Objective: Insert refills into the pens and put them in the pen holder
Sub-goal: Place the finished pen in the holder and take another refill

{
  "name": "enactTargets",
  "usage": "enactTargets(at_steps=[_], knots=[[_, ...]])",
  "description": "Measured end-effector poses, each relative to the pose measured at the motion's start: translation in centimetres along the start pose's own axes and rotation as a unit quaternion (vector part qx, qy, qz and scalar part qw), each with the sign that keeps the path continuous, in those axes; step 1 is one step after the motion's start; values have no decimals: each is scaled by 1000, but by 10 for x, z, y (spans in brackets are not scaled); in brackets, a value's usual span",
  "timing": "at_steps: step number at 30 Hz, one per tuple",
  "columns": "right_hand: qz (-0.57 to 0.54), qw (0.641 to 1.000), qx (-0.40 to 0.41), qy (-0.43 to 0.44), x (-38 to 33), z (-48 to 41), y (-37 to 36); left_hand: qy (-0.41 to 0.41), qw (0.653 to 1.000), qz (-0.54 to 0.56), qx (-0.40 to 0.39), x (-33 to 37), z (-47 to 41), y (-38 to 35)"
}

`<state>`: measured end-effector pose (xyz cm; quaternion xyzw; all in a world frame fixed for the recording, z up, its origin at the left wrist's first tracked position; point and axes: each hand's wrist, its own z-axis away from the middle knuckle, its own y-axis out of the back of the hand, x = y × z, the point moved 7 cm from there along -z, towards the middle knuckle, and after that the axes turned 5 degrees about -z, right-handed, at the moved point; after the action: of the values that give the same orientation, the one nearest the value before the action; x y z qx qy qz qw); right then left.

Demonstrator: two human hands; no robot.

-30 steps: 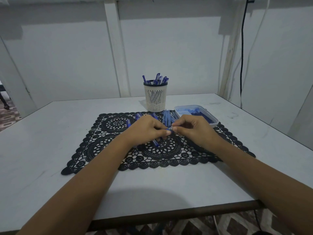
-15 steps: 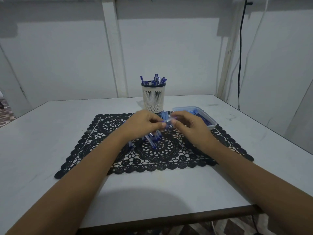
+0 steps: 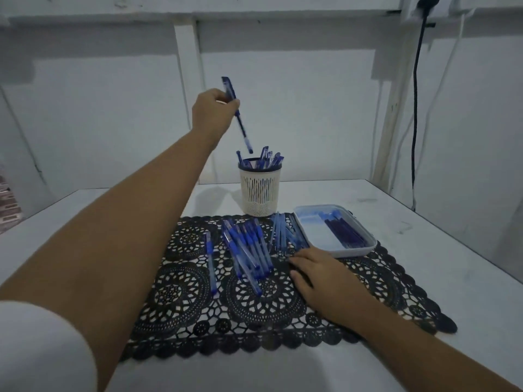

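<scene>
White table: left hand, fingers around blue pen above pen holder; right hand, fingers outstretched, empty.

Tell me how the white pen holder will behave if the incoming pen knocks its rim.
The pen holder is tall, narrow and slotted, so probably light and apt to tip. The pens leaning out of its top likely raise its balance point. It seems to stand on bare table, so it may slide.

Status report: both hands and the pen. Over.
Left hand grips pen, tip above pen holder. Right hand rests on mat. Other pens inside; mouth looks clear.
</scene>
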<state>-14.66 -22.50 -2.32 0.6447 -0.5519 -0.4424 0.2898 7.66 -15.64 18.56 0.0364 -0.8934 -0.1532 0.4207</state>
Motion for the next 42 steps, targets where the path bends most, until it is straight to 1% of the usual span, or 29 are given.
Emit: enactTargets(at_steps=[2, 5, 7, 9, 11, 13, 14, 16, 19, 21, 22, 25, 28, 29, 31, 33, 35, 39, 42], knots=[[0, 1000, 6, -9, 2, 0, -2, -2, 999, -34, 6, -3, -14, -13], [2, 999, 40, -4, 4, -1, -1, -18, 990, -134, -30, -13, -14, -41], [-1, 999, 42, -3, 3, -1, 0, -32, 982, -179, -60, -25, -8, -59], [-2, 999, 40, -5, 1, 0, 0, -58, 961, -256, -88, -37, -1, -72], [-3, 999, 37, -6, 1, 0, 0, -87, 925, -350, -117, -44, 4, -81], [-1, 999, 33, -6, 1, -1, 0, -115, 900, -398, -132, -45, 10, -85], [-3, 999, 32, -7, 1, 0, 0, -123, 899, -396, -140, -46, 12, -86], [-10, 999, 29, -8, 1, 0, 0, -111, 923, -338, -150, -48, 12, -81], [-14, 1000, 27, -8, 1, 1, 0, -104, 957, -244, -113, -45, 16, -57], [-12, 1000, 18, -11, 2, 0, -1, -110, 961, -234, -103, -40, 33, -42], [-12, 1000, 14, -11, 1, 0, -1, -112, 959, -237, -111, -40, 45, -36], [-10, 1000, 0, -7, 1, 0, -2, -91, 944, -273, -161, -55, 91, -20], [-9, 1000, -9, -11, 0, 0, -1, -41, 920, -345, -182, -81, 127, -2], [-9, 1000, -13, -14, 0, 0, -1, -21, 907, -374, -191, -89, 136, 3], [-13, 999, -20, -24, 1, 0, -1, 20, 869, -436, -233, -105, 154, 7], [-18, 999, -28, -30, 1, 0, 0, 52, 840, -470, -266, -114, 168, 7], [-19, 999, -34, -32, 1, 0, 0, 69, 835, -477, -266, -117, 177, 7], [-20, 998, -38, -35, -1, 1, 1, 85, 832, -496, -234, -114, 185, 10], [-21, 998, -38, -34, -2, 1, 2, 76, 845, -492, -195, -107, 191, 18]])
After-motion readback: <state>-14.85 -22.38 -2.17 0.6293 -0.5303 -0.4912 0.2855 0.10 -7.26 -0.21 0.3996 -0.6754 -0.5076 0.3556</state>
